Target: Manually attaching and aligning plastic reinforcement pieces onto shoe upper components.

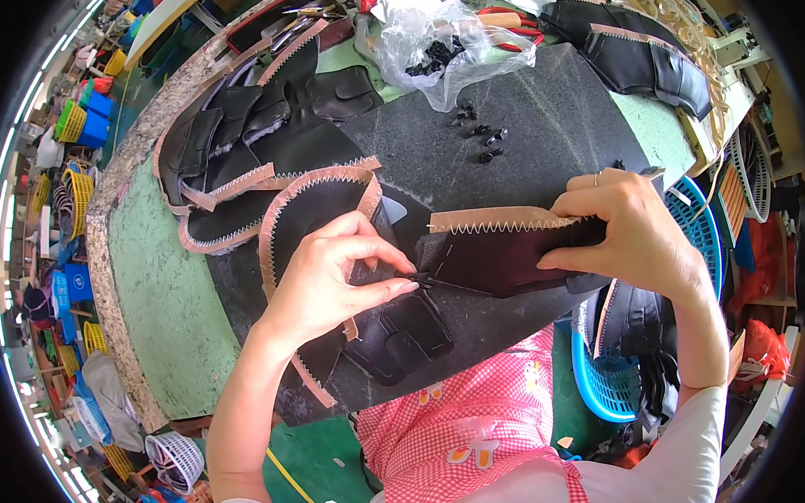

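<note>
My right hand [618, 225] grips a black leather shoe upper [500, 255] between thumb and fingers. The upper has a tan edge strip [501, 219] with white zigzag stitching. At its left end, the thumb and forefinger of my left hand [331, 271] pinch a small black piece [418, 277]; its exact kind is too small to tell. Under my left hand lies another black upper [315, 204] with the same tan edging. A black strap part [404, 338] rests below it on the dark board [397, 145].
More black uppers [247, 140] are piled at the left and others [640, 56] at the back right. Several small black pieces [482, 135] lie on the board near a clear plastic bag [440, 53]. Red-handled pliers [517, 25] lie behind it. A blue basket [606, 383] stands at the right.
</note>
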A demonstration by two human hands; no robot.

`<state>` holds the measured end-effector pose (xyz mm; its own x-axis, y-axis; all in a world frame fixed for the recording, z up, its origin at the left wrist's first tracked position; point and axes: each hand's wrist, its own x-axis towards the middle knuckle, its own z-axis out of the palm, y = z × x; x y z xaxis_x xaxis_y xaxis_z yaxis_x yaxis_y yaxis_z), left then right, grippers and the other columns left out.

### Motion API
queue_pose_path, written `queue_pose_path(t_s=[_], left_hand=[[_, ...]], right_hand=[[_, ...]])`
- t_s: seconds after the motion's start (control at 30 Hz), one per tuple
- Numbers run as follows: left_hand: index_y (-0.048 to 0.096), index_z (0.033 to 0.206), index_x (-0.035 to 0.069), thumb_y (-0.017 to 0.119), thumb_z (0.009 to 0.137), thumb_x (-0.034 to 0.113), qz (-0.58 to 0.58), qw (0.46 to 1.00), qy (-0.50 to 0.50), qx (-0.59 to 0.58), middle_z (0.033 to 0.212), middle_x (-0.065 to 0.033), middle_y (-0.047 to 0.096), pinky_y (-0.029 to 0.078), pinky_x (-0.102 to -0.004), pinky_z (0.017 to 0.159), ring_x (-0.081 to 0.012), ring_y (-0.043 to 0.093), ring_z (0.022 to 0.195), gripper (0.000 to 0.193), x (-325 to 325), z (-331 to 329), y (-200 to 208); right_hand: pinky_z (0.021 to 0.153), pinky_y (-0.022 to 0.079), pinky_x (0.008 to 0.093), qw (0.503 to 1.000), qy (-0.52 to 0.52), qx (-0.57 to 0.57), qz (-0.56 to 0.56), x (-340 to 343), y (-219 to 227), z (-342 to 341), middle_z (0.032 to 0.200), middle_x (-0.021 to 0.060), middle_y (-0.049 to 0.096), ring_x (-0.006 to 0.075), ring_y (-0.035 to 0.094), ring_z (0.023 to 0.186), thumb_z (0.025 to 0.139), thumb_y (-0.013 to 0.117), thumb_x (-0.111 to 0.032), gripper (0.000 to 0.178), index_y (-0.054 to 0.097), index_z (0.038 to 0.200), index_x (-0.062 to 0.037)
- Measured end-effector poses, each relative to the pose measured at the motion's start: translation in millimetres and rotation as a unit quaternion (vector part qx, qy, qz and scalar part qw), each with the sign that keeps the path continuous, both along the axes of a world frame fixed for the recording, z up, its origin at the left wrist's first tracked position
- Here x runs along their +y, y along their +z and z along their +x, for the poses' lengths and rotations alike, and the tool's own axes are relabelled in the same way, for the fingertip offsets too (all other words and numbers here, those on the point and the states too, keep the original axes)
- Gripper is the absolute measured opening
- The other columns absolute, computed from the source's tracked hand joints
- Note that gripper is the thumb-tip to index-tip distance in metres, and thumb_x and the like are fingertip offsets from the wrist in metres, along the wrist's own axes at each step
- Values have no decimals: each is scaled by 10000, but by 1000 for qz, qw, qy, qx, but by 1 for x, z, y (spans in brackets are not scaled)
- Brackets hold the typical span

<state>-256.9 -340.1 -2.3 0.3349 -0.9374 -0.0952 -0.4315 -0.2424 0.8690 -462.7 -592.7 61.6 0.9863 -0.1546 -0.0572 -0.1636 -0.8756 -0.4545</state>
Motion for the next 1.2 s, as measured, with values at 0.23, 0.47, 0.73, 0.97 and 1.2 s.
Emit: queue_pose_path(t_s=[0.23,0.47,0.73,0.97,1.2], left_hand=[[793,932,57,898,739,13,17,1000,7,8,897,21,569,436,-239,726,-76,518,809,224,-3,-1,5],[803,948,43,879,769,1,10,999,-3,30,899,23,568,422,-228,694,-73,547,825,199,-3,4,0],[828,957,77,866,807,54,0,995,8,104,872,59,566,284,-219,570,-15,406,683,156,-5,7,-1],[799,915,56,855,815,52,-4,996,5,94,870,51,567,285,-220,575,-21,396,671,115,-7,8,-1],[743,955,18,799,880,63,9,998,-11,66,880,28,570,337,-221,585,-21,433,670,104,-6,10,1]], right_hand=[[733,531,420,1000,-1,-4,2,0,-6,-1,845,113,675,337,682,838,745,868,-259,325,732,924,-25],[737,487,400,999,-6,-30,14,-1,-11,-4,807,83,642,310,627,777,706,888,-231,308,736,898,-45],[731,484,398,999,-9,-36,21,3,-9,-4,801,84,635,303,624,779,699,895,-229,318,737,898,-39],[717,527,407,999,-1,-20,26,2,-6,-3,826,107,661,324,674,813,741,869,-240,313,733,925,-26],[718,523,412,999,-4,-30,17,3,-9,-3,822,111,650,332,668,811,740,872,-249,330,721,927,-22]])
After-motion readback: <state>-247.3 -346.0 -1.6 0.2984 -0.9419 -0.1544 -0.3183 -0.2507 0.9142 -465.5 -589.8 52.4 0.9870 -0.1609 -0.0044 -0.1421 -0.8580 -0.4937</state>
